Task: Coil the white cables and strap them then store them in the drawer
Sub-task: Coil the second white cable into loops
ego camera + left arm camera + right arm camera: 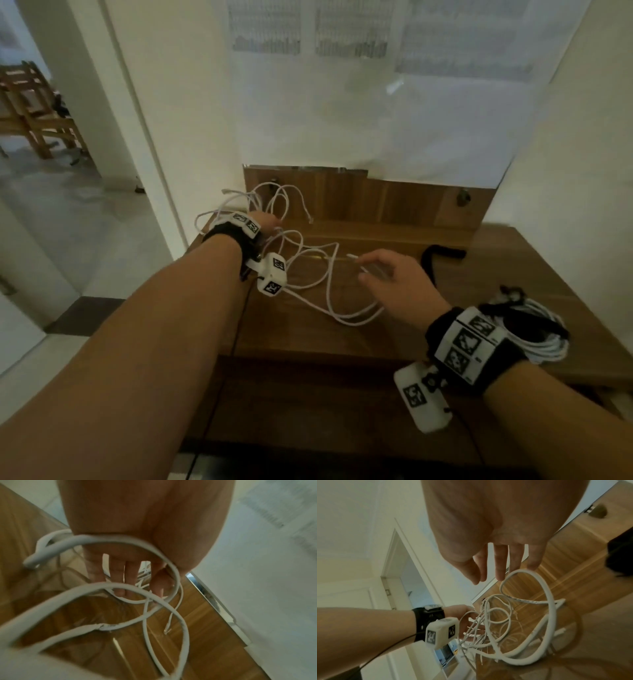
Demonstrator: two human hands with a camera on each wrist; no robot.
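Left hand (265, 221) at ten o'clock, loosely gathering white cable (329, 291) loops; right hand (394, 284) at three, fingers apart, above tabletop (376, 339).

white cables (329, 291) | brown wood-grain table (342, 339) | black strap (432, 260)

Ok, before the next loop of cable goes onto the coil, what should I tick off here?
1. Left hand holds the loose white cable loops: ok.
2. Right hand free to gather the next loop, fingers straight: ok.
3. Loose cable free of knots: cannot tell, strands cross on the wooden table.
4. Black strap within reach on the table: ok.
5. Earlier bundle coiled and strapped: ok.
6. Drawer open: cannot tell.
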